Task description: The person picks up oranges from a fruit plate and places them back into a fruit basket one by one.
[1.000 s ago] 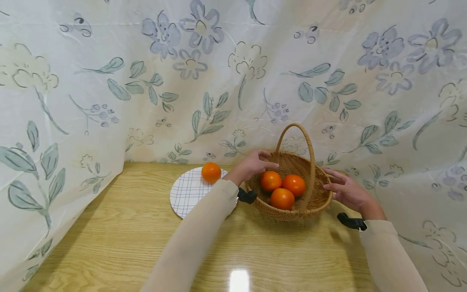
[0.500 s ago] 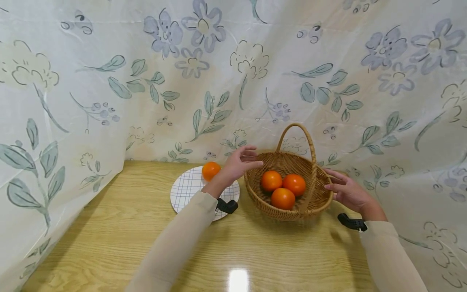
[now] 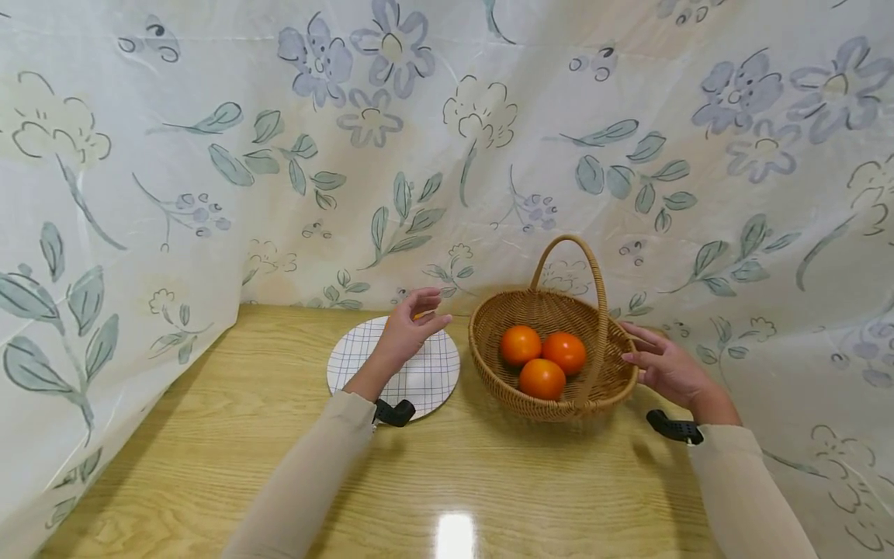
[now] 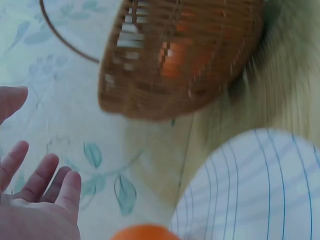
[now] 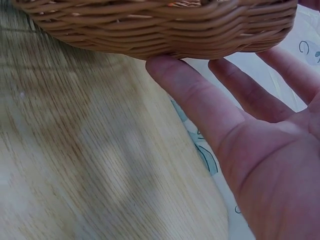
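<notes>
My left hand point(image 3: 403, 330) hovers above a round white plate point(image 3: 433, 376) with a blue grid pattern, holding nothing, fingers apart in the left wrist view. Behind that hand, one smooth round orange fruit point(image 4: 144, 233) is mostly hidden in the head view. To the right stands a woven wicker basket point(image 3: 499, 388) with an arched handle point(image 3: 599, 303). Three similar fruits point(image 3: 542, 380) lie together inside it. My right hand point(image 3: 672, 370) touches the basket's right side; in the right wrist view the thumb and fingers reach it fairly straight, their contact partly hidden.
A wooden table point(image 3: 209, 450) carries everything. Floral cloth point(image 3: 335, 194) hangs close behind the basket and plate and along both sides. The tall basket handle rises above the fruits.
My left hand has left the basket's left rim and moved left over the plate, covering the fruit there. The right hand has stayed at the basket, which has not visibly moved.
</notes>
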The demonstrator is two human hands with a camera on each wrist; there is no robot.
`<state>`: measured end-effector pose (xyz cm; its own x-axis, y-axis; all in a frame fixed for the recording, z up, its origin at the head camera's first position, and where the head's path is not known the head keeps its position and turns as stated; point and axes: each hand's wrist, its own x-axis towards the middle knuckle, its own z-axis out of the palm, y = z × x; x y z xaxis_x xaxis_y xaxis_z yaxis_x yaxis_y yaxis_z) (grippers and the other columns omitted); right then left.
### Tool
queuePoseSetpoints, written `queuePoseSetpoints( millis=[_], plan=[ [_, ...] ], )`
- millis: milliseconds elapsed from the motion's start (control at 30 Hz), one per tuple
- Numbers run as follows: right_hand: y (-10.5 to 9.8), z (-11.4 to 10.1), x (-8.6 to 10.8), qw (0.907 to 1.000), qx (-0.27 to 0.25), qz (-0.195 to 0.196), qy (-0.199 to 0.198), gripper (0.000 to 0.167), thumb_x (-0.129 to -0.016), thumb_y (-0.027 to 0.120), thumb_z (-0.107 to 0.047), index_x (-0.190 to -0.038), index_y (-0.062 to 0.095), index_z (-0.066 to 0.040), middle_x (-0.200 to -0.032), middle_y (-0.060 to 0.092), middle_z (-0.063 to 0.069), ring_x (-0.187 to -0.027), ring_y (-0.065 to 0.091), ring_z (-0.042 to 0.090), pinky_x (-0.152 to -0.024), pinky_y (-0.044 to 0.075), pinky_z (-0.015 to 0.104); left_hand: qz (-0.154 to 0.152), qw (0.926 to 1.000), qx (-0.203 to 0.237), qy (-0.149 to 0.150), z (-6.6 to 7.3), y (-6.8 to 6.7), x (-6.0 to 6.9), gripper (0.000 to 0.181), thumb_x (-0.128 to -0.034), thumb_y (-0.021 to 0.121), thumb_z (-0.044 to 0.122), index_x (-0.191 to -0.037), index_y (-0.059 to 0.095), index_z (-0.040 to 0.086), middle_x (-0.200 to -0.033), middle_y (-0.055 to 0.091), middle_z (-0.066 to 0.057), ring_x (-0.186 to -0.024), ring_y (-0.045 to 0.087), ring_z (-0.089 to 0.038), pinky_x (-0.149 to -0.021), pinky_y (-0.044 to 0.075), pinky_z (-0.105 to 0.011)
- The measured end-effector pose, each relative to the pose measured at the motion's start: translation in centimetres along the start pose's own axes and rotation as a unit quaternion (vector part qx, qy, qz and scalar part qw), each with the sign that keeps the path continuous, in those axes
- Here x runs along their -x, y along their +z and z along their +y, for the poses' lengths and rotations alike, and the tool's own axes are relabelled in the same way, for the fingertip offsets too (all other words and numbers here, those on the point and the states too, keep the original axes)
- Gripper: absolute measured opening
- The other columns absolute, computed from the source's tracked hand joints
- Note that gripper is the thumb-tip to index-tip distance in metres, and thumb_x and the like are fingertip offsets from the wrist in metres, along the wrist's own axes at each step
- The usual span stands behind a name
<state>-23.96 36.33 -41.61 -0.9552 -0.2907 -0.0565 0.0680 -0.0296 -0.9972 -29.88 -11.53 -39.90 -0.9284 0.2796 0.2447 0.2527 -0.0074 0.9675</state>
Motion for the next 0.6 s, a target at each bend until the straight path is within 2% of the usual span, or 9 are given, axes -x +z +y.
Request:
queuePoseSetpoints(
  millis=[200, 300, 467, 600],
  plan=[
    [0.2, 0.3, 0.3, 0.9999, 0.0, 0.012, -0.008, 0.071, -0.105, 0.051, 0.0, -0.165, 0.015, -0.01, -0.143, 0.049, -0.009, -0.12, 0.064, 0.007, -0.092, 0.06, 0.034, 0.039, 0.9988, -0.027, 0.011, -1.5, -2.8, 0.2, 0.05, -0.0943, 0.075, 0.015, -0.14, 0.055, 0.009, -0.143, 0.055, -0.013, -0.138, 0.049, -0.028, -0.122, 0.037, -0.047],
    [0.3, 0.5, 0.5, 0.9998, -0.004, 0.011, -0.015, 0.07, -0.105, 0.049, 0.0, -0.165, 0.013, -0.008, -0.142, 0.05, -0.009, -0.12, 0.065, 0.007, -0.092, 0.06, 0.034, 0.048, 0.9983, -0.033, 0.008, -2.1, -4.1, 0.3, 0.051, -0.095, 0.074, 0.015, -0.141, 0.054, 0.007, -0.147, 0.054, -0.013, -0.142, 0.046, -0.032, -0.123, 0.034, -0.047],
    [0.5, 0.8, 0.9, 0.9992, -0.025, -0.003, -0.032, 0.069, -0.105, 0.046, 0.003, -0.165, 0.012, -0.007, -0.143, 0.053, -0.007, -0.121, 0.065, 0.009, -0.091, 0.06, 0.035, 0.051, 0.9962, -0.069, -0.016, -3.2, -5.7, 0.6, 0.055, -0.0958, 0.074, 0.021, -0.145, 0.052, 0.008, -0.151, 0.051, -0.012, -0.146, 0.042, -0.036, -0.124, 0.032, -0.045],
    [0.6, 0.9, 1.3, 0.9985, -0.032, -0.014, -0.043, 0.068, -0.106, 0.044, 0.004, -0.164, 0.012, -0.005, -0.143, 0.054, -0.007, -0.12, 0.066, 0.011, -0.091, 0.061, 0.035, 0.047, 0.9921, -0.109, -0.041, -3.8, -6.4, 0.8, 0.057, -0.0964, 0.074, 0.024, -0.147, 0.051, 0.011, -0.155, 0.049, -0.011, -0.147, 0.041, -0.035, -0.125, 0.032, -0.046]
  ],
)
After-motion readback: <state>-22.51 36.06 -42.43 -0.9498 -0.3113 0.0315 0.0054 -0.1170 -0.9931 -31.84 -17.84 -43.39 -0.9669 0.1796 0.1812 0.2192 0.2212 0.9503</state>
